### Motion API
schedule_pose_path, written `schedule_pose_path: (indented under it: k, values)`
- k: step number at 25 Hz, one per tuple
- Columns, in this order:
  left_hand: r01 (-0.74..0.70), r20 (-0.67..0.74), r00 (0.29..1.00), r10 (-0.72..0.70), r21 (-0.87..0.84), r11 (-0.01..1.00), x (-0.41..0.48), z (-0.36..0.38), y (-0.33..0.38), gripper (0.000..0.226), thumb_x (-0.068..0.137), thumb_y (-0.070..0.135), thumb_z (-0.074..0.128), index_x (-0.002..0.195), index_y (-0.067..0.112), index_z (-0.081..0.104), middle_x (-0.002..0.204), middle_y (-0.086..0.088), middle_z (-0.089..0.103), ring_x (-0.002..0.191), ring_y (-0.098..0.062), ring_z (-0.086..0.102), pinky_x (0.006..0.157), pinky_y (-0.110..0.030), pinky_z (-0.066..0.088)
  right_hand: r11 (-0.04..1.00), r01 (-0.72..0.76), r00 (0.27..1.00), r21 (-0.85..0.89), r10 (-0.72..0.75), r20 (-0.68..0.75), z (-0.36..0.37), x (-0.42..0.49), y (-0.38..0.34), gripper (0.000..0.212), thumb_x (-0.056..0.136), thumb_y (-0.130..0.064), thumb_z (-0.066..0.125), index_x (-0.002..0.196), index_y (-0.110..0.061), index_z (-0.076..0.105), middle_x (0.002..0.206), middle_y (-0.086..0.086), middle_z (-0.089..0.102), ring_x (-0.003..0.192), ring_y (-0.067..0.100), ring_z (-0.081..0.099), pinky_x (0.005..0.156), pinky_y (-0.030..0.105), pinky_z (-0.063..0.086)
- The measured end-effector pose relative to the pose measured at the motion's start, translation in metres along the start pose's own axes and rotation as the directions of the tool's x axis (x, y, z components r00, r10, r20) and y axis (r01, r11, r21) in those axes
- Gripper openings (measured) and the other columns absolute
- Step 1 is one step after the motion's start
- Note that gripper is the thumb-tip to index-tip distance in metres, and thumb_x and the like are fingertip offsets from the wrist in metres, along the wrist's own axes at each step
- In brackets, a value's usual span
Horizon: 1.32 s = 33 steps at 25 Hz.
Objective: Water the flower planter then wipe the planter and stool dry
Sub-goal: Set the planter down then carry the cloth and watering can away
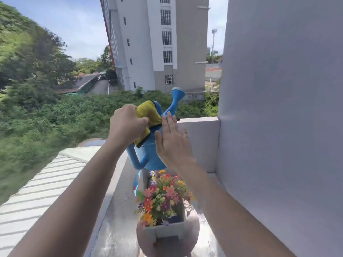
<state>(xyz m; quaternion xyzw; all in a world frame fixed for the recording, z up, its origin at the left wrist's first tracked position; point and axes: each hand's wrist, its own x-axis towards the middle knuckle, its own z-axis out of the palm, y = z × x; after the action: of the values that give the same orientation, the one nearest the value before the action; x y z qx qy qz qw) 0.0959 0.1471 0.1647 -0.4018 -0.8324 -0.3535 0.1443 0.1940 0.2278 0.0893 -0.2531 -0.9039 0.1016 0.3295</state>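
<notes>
White rectangular planter (pixel 163 231), full of mixed flowers, stood on a round stool (pixel 194 232) on the balcony. Blue watering can (pixel 152 154) sat above it by the parapet (pixel 202 130), spout raised, so not pouring. Left hand (pixel 128 125) gripped the yellow cloth (pixel 151 112) draped over the can's handle, likely to lift it off. Right hand (pixel 171 138), fingers straight, steadied the can's side.

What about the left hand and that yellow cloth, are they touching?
Touching. The head view shows the left hand gripping the yellow cloth, fingers curled round it atop the blue watering can.
</notes>
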Motion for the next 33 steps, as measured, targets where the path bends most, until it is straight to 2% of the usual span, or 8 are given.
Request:
schedule_pose_path:
  k: [4,7,13,16,19,24,27,33]
  values:
    - [-0.010,0.059,0.998,0.017,-0.112,0.994,-0.012,0.068,0.082,0.022,0.077,0.025,0.064,0.080,0.003,0.063,0.074,-0.014,0.064,0.072,-0.033,0.057,0.058,-0.031,0.037,0.991,-0.089,0.996,-0.095,0.090,0.007,-0.053,-0.026,0.090,0.057,0.100,-0.037,0.016,0.149,-0.012,0.001,0.159,0.003,-0.004,0.145,0.015,-0.005,0.116,0.041,0.000]
    - [-0.005,0.104,0.994,0.023,-0.173,0.985,-0.040,0.140,0.133,0.023,0.079,0.026,0.062,0.086,0.004,0.063,0.081,-0.017,0.066,0.080,-0.035,0.059,0.062,-0.034,0.042,0.979,-0.166,0.983,-0.122,0.174,0.060,-0.075,-0.059,0.167,0.056,0.100,-0.035,0.017,0.149,-0.013,0.000,0.159,0.001,-0.006,0.145,0.014,-0.005,0.116,0.041,-0.002]
    - [0.162,0.181,0.976,-0.119,-0.241,0.957,-0.127,0.299,0.178,0.024,0.081,0.024,0.058,0.094,0.004,0.060,0.085,-0.015,0.063,0.077,-0.033,0.053,0.064,-0.031,0.031,0.946,-0.297,0.929,-0.133,0.318,0.191,-0.038,-0.145,0.311,0.056,0.100,-0.030,0.019,0.148,-0.010,-0.003,0.159,0.004,-0.009,0.146,0.017,-0.005,0.116,0.043,0.002]
    - [0.276,0.278,0.938,-0.208,-0.232,0.933,-0.184,0.384,0.167,0.022,0.084,0.022,0.056,0.100,0.006,0.056,0.078,-0.007,0.057,0.071,-0.025,0.045,0.063,-0.029,0.027,0.913,-0.366,0.880,-0.181,0.403,0.252,0.018,-0.201,0.375,0.058,0.098,-0.034,0.009,0.147,-0.008,-0.004,0.158,0.007,-0.008,0.146,0.018,-0.004,0.116,0.043,0.005]
    - [0.353,0.346,0.900,-0.264,-0.223,0.909,-0.249,0.470,0.136,0.024,0.086,0.021,0.055,0.105,0.006,0.054,0.075,-0.006,0.057,0.071,-0.029,0.054,0.063,-0.030,0.032,0.882,-0.412,0.831,-0.231,0.467,0.301,0.095,-0.264,0.426,0.070,0.085,-0.041,-0.008,0.147,-0.007,-0.005,0.158,0.007,-0.006,0.146,0.019,-0.003,0.116,0.043,0.006]
    - [0.475,0.453,0.815,-0.361,-0.166,0.864,-0.355,0.615,0.059,0.028,0.088,0.020,0.054,0.112,0.006,0.052,0.085,-0.012,0.064,0.075,-0.032,0.056,0.066,-0.034,0.039,0.840,-0.467,0.727,-0.275,0.542,0.421,0.241,-0.373,0.508,0.076,0.082,-0.046,-0.020,0.147,-0.008,-0.007,0.158,0.006,-0.007,0.146,0.017,-0.002,0.117,0.041,0.004]
    - [0.506,0.503,0.773,-0.387,-0.122,0.854,-0.416,0.706,0.018,0.029,0.087,0.020,0.054,0.112,0.006,0.051,0.086,-0.014,0.065,0.079,-0.035,0.059,0.073,-0.040,0.046,0.834,-0.448,0.679,-0.323,0.552,0.483,0.323,-0.440,0.566,0.080,0.076,-0.044,-0.018,0.147,-0.008,-0.006,0.159,0.005,-0.005,0.146,0.017,-0.002,0.116,0.041,0.003]
    - [0.484,0.588,0.715,-0.378,-0.027,0.875,-0.532,0.856,-0.063,0.028,0.088,0.022,0.053,0.112,0.008,0.050,0.084,-0.013,0.065,0.076,-0.034,0.060,0.073,-0.044,0.050,0.808,-0.443,0.594,-0.388,0.589,0.547,0.466,-0.567,0.645,0.077,0.080,-0.044,-0.016,0.147,-0.007,-0.003,0.158,0.007,0.003,0.146,0.020,0.004,0.116,0.042,0.006]
